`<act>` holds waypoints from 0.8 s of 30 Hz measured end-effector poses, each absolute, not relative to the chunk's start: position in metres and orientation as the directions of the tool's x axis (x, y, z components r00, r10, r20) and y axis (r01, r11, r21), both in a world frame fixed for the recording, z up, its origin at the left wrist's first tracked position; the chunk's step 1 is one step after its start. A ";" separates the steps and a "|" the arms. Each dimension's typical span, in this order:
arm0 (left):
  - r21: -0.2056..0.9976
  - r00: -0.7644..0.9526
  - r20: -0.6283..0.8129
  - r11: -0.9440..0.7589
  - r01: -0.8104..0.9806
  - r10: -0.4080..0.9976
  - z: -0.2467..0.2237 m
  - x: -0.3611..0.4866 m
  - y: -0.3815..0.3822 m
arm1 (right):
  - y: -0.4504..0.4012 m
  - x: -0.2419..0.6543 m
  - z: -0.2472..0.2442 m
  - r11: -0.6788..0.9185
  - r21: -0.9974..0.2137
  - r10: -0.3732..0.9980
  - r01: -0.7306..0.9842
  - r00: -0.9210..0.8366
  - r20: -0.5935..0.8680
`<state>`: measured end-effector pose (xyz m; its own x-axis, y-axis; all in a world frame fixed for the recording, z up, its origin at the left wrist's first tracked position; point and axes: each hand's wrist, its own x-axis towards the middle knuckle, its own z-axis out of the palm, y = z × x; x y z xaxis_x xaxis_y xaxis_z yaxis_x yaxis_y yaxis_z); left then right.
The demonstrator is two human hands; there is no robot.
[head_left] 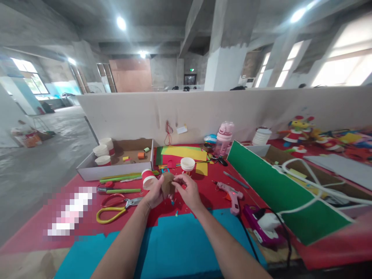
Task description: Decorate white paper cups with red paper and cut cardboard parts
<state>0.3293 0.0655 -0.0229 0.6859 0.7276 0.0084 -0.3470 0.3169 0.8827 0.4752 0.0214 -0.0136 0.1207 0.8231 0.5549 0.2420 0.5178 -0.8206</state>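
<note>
A rounded brown piece [167, 184], perhaps cardboard, is held up over the middle of the table. My left hand [156, 193] grips it from the left, thumb along its near face. At its right edge, the thumb and fingertips of my right hand [188, 190] are pinched together; any smaller thing between them is too small to make out. Just left of the piece a red and white paper cup [148, 179] lies tilted. Another paper cup [187, 164] stands upright behind my right hand.
Scissors [116, 211] lie to the left, a pink glue gun [231, 193] to the right beside a purple power strip [266, 226]. A blue sheet [180, 244] covers the near edge. A white-sided box [114, 170] and a green panel [279, 190] flank the work area.
</note>
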 end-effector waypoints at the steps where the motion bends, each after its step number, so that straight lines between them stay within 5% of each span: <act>1: 0.890 0.683 -0.006 0.316 -0.330 0.730 -0.026 0.330 0.066 | 0.021 0.475 -0.014 0.520 -0.807 0.817 0.280 0.112 0.565; 11: 0.924 0.697 -0.063 0.306 -0.230 0.714 -0.024 0.335 0.058 | 0.022 0.477 -0.017 0.524 -0.677 0.789 0.517 0.005 0.614; 17: 0.877 0.528 -0.011 0.262 -0.403 0.849 -0.022 0.343 0.063 | 0.017 0.468 -0.019 0.523 -0.562 0.775 0.641 -0.084 0.626; 24: 0.791 0.567 0.083 0.293 -0.538 0.819 -0.012 0.325 0.072 | 0.019 0.468 -0.014 0.485 -0.794 0.794 0.367 0.194 0.575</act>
